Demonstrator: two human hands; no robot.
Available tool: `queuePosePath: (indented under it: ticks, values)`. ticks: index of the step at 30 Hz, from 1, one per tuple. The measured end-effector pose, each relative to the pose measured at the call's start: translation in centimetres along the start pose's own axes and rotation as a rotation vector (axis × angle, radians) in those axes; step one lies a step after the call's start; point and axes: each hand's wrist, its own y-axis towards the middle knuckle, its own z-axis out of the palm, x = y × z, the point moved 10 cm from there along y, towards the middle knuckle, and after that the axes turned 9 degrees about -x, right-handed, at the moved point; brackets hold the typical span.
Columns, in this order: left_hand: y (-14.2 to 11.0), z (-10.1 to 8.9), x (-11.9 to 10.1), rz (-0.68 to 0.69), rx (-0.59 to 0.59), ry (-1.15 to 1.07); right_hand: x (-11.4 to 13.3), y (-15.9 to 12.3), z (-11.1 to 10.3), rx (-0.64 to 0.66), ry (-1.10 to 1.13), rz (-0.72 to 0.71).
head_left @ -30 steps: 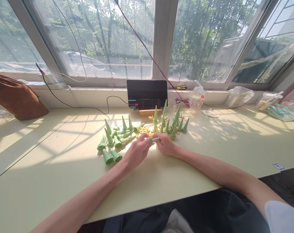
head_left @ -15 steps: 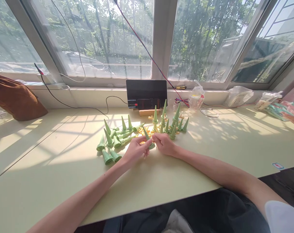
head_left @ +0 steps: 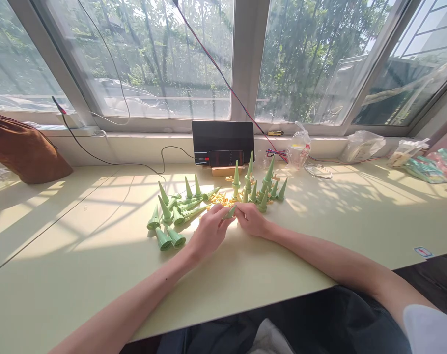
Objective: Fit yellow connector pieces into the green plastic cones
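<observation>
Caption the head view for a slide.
Left hand holding a green cone beside the right hand, before yellow pieces.

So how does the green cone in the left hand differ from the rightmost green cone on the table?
The held cone is tilted well over, its tip toward the right hand; the rightmost cone stands roughly upright. The left hand's fingers partly hide the held cone, while the rightmost cone is untouched on the table. Both are green and taper to a point.
</observation>
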Motion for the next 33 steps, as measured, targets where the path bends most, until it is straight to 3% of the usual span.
queuePosePath:
  ticks: [5,9,14,17,20,23,27,33]
  values:
    - [-0.4,1.3,2.2,-0.412,0.100,-0.392,0.0,0.0,0.0,0.007,0.003,0.007]
    - [-0.7,1.7,2.5,-0.535,0.137,-0.549,0.0,-0.1,0.2,0.011,-0.006,0.005]
    - [-0.4,1.3,2.4,-0.430,0.115,-0.421,0.0,-0.1,0.1,0.007,-0.015,0.001]
    - [0.0,0.4,1.6,-0.233,0.046,-0.245,0.1,0.0,0.1,0.007,-0.018,-0.002]
    - [0.0,-0.1,-0.2,0.046,0.009,-0.015,0.1,0.0,0.2,0.017,-0.006,-0.005]
    - [-0.3,0.2,-1.0,0.160,0.030,0.081,0.0,0.0,0.2,0.020,0.001,-0.002]
    - [-0.1,0.1,-0.3,0.061,-0.001,0.041,-0.1,0.0,0.2,0.029,-0.009,0.010]
    - [-0.2,1.1,1.8,-0.322,0.076,-0.344,0.2,0.1,0.0,0.010,-0.012,-0.004]
